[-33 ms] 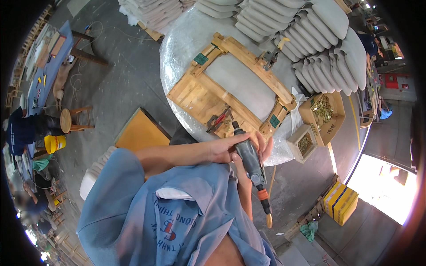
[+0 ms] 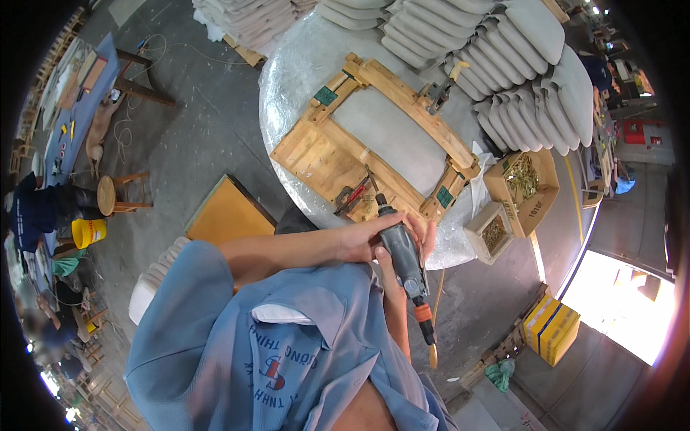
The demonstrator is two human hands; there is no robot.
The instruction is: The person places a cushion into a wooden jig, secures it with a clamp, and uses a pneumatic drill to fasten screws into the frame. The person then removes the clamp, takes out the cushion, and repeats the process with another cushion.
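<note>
Both of my hands are wrapped round a dark grey power screwdriver (image 2: pixel 403 251), held slantwise in front of my chest. My left hand (image 2: pixel 363 238) grips it near its front end, the thumb along the body. My right hand (image 2: pixel 390 271) holds it lower down; its fingers are partly hidden behind the tool. A thin bit reaches over the wooden frame jig (image 2: pixel 316 154), and an orange ring with a hose fitting sits at the rear end. Beside the bit, a red-handled toggle clamp (image 2: pixel 351 198) is fixed on the jig. A pale grey panel (image 2: pixel 392 136) shows inside the jig.
The jig lies on a round, plastic-wrapped table (image 2: pixel 287 65). Stacks of curved grey panels (image 2: pixel 496 54) stand at its far side. Small boxes (image 2: pixel 535 208) of metal pieces sit at the right. A wooden stool (image 2: pixel 108 194) and people stand at the left; a yellow box (image 2: pixel 552 329) lies lower right.
The screwdriver has shifted very slightly, its rear end moving a little up and left. My fingers around it have moved slightly; the jig and table stay the same.
</note>
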